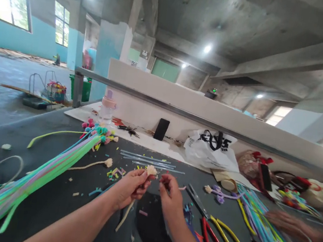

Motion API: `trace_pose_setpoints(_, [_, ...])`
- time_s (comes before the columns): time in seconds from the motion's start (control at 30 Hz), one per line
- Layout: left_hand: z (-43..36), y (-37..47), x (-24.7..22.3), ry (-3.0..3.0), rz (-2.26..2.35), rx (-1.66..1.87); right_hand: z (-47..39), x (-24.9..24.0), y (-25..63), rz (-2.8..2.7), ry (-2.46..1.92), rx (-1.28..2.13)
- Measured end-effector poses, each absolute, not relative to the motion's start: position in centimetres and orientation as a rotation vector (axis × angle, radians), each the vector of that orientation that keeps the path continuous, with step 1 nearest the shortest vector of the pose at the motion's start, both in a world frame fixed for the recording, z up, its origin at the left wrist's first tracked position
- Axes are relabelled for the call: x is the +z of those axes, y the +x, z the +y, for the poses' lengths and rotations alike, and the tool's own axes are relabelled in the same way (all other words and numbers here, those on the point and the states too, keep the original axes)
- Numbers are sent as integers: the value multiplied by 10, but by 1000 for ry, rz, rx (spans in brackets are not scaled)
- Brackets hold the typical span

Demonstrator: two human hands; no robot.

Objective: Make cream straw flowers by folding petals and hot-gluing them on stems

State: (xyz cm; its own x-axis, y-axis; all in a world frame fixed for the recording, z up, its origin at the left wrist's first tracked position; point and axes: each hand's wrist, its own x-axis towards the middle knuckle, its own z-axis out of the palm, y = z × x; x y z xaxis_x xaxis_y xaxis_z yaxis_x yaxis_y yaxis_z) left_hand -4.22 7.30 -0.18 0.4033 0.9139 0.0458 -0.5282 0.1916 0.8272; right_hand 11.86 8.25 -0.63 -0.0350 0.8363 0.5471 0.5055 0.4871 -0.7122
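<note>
My left hand pinches a cream pipe-cleaner flower just under its fluffy head, and the stem hangs down below the fingers. Close by on the right, my right hand is closed with its fingertips together, apart from the flower; whatever they may hold is too small to make out. Another cream flower on a long stem lies to the left. Scissors with one red and one yellow handle rest beside my right forearm. Small cut pieces of pipe cleaner are scattered around my hands.
A large bundle of pastel pipe cleaners fills the left side. Clear thin sticks lie ahead, with a phone, a bottle and a white bag behind. At right, another person's hand is over more pipe cleaners.
</note>
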Motion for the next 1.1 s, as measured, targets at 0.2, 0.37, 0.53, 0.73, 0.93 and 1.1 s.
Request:
trace_pose_setpoints(0.2, [79,-33,-6,827,558,1089,82,-15,141,-1603,-1157,514])
trace_pose_setpoints(0.37, [81,-32,-11,809,615,1070,79,-6,145,-1549,-1117,496])
trace_pose_setpoints(0.53, [67,-42,-8,807,575,988,69,-7,130,-1694,-1097,384])
trace_pose_setpoints(0.73, [64,-55,-2,862,326,1044,64,-10,127,-1764,-1095,270])
trace_pose_setpoints(0.93, [64,-53,-6,932,211,993,62,-5,128,-1733,-1034,281])
trace_pose_setpoints(1.1, [60,-45,-8,920,194,947,49,7,122,-1732,-924,459])
